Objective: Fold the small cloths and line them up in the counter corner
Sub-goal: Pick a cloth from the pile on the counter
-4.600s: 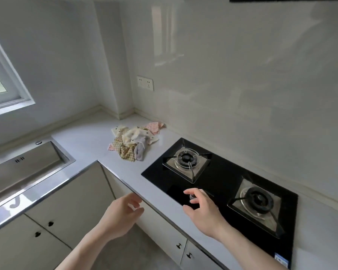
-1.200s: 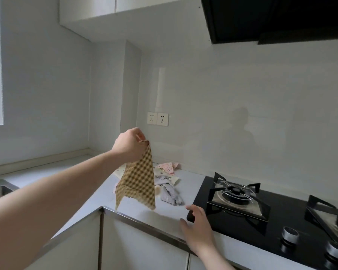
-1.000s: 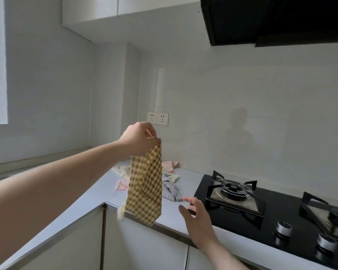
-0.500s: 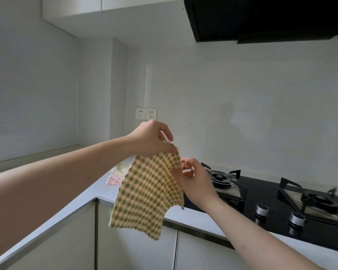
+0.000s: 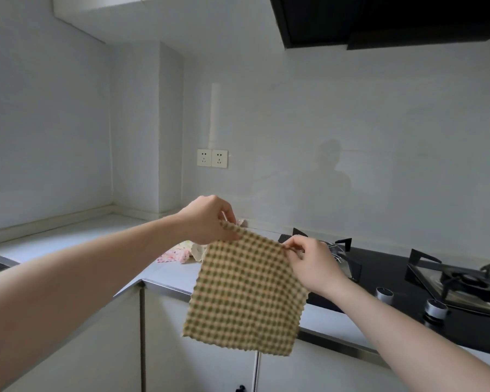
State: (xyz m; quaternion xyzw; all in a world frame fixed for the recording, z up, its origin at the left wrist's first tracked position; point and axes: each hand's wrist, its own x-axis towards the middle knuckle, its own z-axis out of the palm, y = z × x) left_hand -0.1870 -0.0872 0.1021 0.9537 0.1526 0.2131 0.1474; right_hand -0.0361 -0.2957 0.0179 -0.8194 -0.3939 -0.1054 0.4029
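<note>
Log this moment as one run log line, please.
step: unfolding | left hand: pinches checked cloth top corner | right hand: pinches other top corner | cloth: hanging flat, unfolded | pile: on counter

The checked cloth point(image 5: 245, 295) looks like soft woven fabric, matt, with a pinked, zigzag edge; the counter point(image 5: 170, 274) is smooth and pale, with a brushed metal strip along its front; the hob point(image 5: 379, 274) is glossy black glass; its knobs point(image 5: 435, 308) are shiny metal; the wall panels point(image 5: 351, 137) are smooth, slightly reflective.
</note>
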